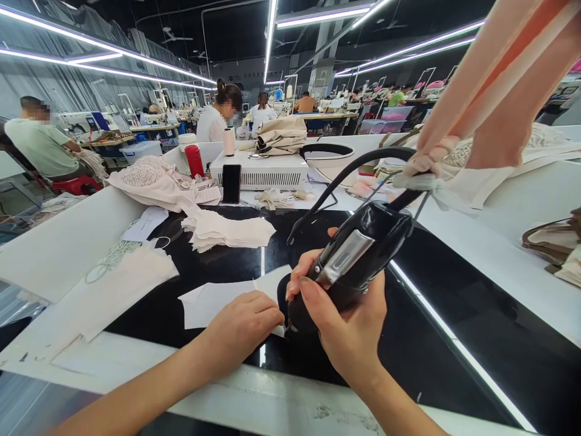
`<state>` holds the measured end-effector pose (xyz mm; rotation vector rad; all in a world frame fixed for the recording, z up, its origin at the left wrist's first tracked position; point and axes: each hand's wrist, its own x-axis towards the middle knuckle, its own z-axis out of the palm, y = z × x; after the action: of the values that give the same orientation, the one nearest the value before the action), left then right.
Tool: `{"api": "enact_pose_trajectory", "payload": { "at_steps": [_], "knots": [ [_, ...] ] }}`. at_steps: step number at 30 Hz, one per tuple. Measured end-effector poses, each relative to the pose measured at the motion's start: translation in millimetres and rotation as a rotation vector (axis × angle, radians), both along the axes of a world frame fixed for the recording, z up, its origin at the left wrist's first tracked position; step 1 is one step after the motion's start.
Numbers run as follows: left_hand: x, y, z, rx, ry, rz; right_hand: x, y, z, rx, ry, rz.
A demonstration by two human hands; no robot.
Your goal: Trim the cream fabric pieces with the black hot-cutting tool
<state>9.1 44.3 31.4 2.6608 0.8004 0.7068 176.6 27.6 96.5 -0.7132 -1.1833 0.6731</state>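
My right hand (pixel 349 321) is wrapped around a black hand-held electric tool (pixel 358 248) with a silver metal plate on its side. A thick black cord (pixel 345 175) runs from its top, tied up to a stretched peach fabric strip (pixel 490 85). The tool's lower end is partly hidden by my fingers. Just left of it, my left hand (pixel 245 324) is closed with curled fingers at the right edge of a flat white fabric piece (pixel 209 303). The piece lies on the black glossy board (pixel 445 327). My left fingertips are mostly hidden.
Behind lie stacked cream fabric pieces (pixel 227 229), a beige lace garment pile (pixel 154 175), a phone (pixel 231 183), a red bottle (pixel 194 160) and a white vented box (pixel 267 172). More pale pieces (pixel 122 290) lie left. A co-worker (pixel 45 145) sits far left.
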Motion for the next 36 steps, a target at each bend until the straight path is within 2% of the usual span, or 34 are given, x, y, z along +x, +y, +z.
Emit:
{"api": "enact_pose_trajectory", "payload": {
  "at_steps": [10, 21, 36],
  "knots": [
    [-14, 1, 11.2, 0.037, 0.009, -0.127, 1, 0, -1.4, 0.007, 0.025, 0.010],
    [-16, 5, -1.0, 0.148, 0.019, -0.152, 4, 1, -3.1, 0.020, 0.039, 0.042],
    [-16, 3, -1.6, 0.139, -0.002, -0.146, 6, 3, -1.7, 0.010, 0.075, 0.022]
  ]
}}
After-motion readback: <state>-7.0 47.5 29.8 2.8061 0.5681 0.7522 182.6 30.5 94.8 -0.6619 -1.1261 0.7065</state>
